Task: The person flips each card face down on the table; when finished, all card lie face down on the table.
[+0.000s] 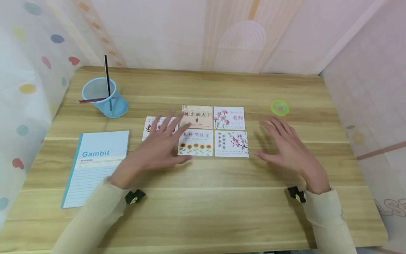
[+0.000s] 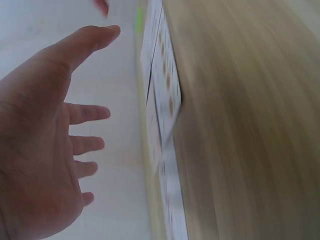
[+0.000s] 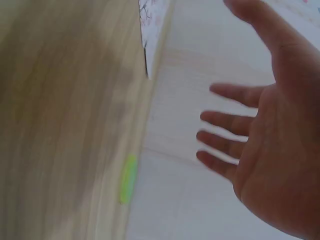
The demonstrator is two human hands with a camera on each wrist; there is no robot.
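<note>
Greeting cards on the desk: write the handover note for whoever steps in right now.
Left hand: open, fingers spread, over the leftmost card, partly covering it.
Right hand: open, holding nothing, above bare table right of the cards.
Cards: four lie in a tidy two-by-two block: characters card, carnation card, sunflower card, blossom card.
Done: the block of four looks arranged.
Left: probably the leftmost card, which sits apart from the block.
Nearby: green tape roll, notebook, pen cup.
</note>
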